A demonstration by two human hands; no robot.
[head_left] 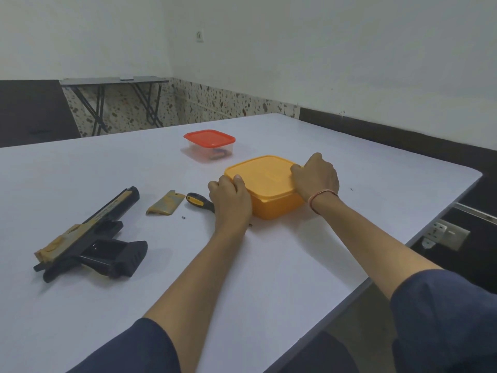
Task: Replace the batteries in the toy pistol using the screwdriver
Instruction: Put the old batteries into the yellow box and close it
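Observation:
A black and tan toy pistol [91, 238] lies on its side at the left of the white table [349, 170], its grip compartment uncovered. Its tan battery cover [165, 203] lies loose beside it, with a tiny screw [183, 218] just in front. A black and yellow screwdriver [198, 201] lies partly hidden behind my left hand [230, 200]. My left hand grips the left side of an orange lidded box [265, 181], thumb on the lid. My right hand [316, 177] holds the box's right edge, fingers curled over the lid.
A clear container with a red lid [209, 145] stands behind the orange box, with a small dark item inside. The table's right edge [430, 230] runs diagonally close to my right arm. A folding table [115, 82] stands by the far wall.

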